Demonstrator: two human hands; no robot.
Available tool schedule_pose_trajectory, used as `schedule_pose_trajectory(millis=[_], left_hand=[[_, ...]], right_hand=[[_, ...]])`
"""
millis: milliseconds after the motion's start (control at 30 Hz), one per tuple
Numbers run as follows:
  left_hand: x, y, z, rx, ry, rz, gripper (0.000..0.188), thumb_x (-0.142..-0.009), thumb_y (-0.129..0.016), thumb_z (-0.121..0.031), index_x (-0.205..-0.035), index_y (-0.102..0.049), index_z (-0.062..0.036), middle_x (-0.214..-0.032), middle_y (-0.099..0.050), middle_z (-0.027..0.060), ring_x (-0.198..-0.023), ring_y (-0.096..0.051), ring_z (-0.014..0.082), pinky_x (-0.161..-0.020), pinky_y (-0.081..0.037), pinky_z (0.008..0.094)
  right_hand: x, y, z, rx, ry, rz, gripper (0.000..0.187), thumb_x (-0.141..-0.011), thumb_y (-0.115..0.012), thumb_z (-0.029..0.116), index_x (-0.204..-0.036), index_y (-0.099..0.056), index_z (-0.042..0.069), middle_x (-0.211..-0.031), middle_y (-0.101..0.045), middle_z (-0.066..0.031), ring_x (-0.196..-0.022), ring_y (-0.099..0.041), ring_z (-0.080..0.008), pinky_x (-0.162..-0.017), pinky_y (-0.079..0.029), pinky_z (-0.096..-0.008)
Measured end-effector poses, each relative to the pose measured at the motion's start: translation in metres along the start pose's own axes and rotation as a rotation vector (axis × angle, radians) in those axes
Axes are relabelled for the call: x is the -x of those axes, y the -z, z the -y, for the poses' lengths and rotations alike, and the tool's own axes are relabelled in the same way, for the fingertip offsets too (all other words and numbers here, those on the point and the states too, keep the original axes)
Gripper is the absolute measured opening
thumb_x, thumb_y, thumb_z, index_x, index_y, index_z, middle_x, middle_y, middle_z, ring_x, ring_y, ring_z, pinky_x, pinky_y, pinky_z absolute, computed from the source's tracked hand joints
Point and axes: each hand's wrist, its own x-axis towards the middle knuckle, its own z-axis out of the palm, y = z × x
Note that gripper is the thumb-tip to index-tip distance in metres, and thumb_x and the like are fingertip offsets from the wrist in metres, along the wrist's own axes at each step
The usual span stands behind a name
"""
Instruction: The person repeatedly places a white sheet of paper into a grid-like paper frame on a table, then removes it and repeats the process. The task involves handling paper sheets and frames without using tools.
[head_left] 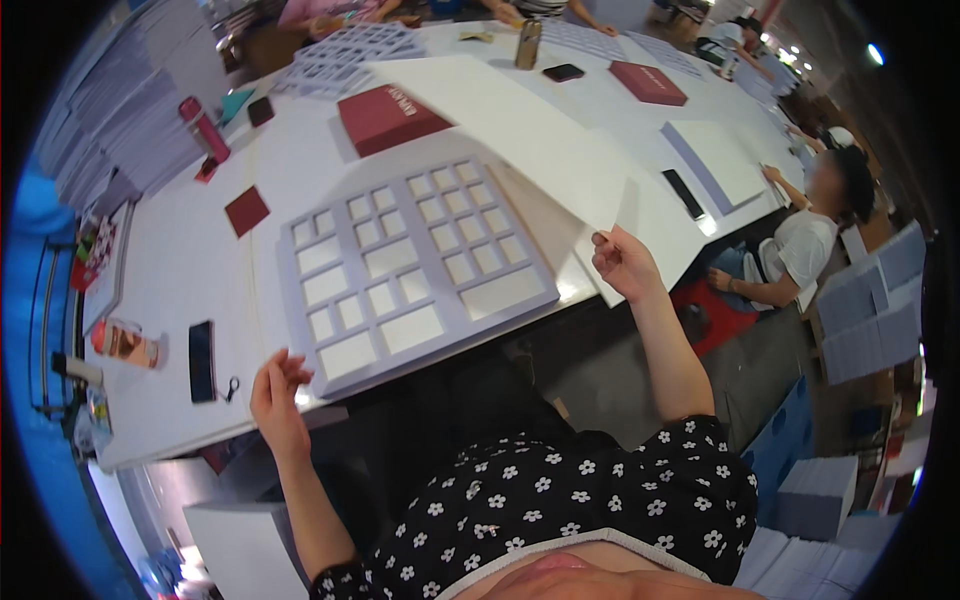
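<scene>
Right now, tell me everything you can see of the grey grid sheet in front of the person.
The grey grid sheet is a flat, card-like board cut into many rectangular windows of mixed sizes, small ones toward the far side and larger ones nearer. Pale cream shows in each window. It lies flat on the white table, its near corner overhanging the edge. The left hand touches that near corner. The right hand holds a large white sheet beside it.

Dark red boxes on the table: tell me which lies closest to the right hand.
The large dark red box just beyond the grid tray; the other sits farther off, across the table.
</scene>
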Motion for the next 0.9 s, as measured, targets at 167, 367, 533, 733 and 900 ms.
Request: schedule_pose_trajectory(millis=[167, 367, 533, 733, 900], left_hand=[[-0.027, -0.039, -0.045, 0.468, 0.282, -0.011, 0.063, -0.106, -0.036, -0.05, -0.132, -0.052, 0.0056, -0.124, -0.063, 0.0204, -0.101, -0.067, 0.0305, -0.083, -0.058, 0.0419], [-0.027, 0.018, -0.032, 0.291, 0.315, 0.182, 0.05, -0.105, -0.047, -0.034, -0.139, -0.043, 0.0024, -0.112, -0.068, 0.0181, -0.091, -0.071, 0.0314, -0.058, -0.062, 0.0386], [-0.011, -0.008, -0.035, -0.022, 0.265, 0.19, 0.039, -0.1, -0.056, -0.01, -0.137, -0.044, -0.0015, -0.114, -0.067, 0.015, -0.081, -0.072, 0.0245, -0.059, -0.06, 0.0314], [-0.001, -0.025, 0.001, 0.014, 0.183, 0.118, 0.043, -0.101, -0.053, -0.006, -0.142, -0.038, -0.0054, -0.123, -0.062, 0.0136, -0.087, -0.07, 0.0238, -0.064, -0.058, 0.0309], [0.006, -0.028, 0.004, 0.037, 0.229, 0.093, 0.043, -0.101, -0.054, -0.005, -0.141, -0.039, -0.0068, -0.12, -0.062, 0.012, -0.086, -0.069, 0.0225, -0.065, -0.058, 0.0314]], right_hand=[[0.025, -0.039, -0.018, 0.273, -0.203, 0.356, 0.038, -0.096, -0.058, 0.009, -0.132, -0.052, 0.0, -0.102, -0.066, -0.0045, -0.075, -0.065, -0.0087, -0.059, -0.054, -0.026], [0.022, -0.052, -0.034, 0.811, -0.005, 0.374, 0.043, -0.095, -0.057, 0.008, -0.137, -0.052, 0.0, -0.109, -0.067, -0.0078, -0.091, -0.065, -0.0127, -0.068, -0.054, -0.0282], [-0.009, -0.051, -0.023, 1.257, 0.034, 0.183, 0.03, -0.092, -0.067, 0.013, -0.118, -0.063, -0.002, -0.092, -0.064, -0.0015, -0.081, -0.056, -0.0071, -0.07, -0.045, -0.0228], [-0.019, -0.013, -0.05, 0.998, 0.176, 0.085, 0.042, -0.085, -0.076, 0.014, -0.122, -0.066, -0.002, -0.103, -0.068, -0.0067, -0.093, -0.061, -0.0114, -0.084, -0.05, -0.0253], [-0.016, 0.01, -0.062, 0.971, 0.196, 0.127, 0.051, -0.082, -0.076, 0.011, -0.13, -0.063, 0.0, -0.124, -0.065, -0.0122, -0.113, -0.059, -0.0193, -0.091, -0.051, -0.032]])
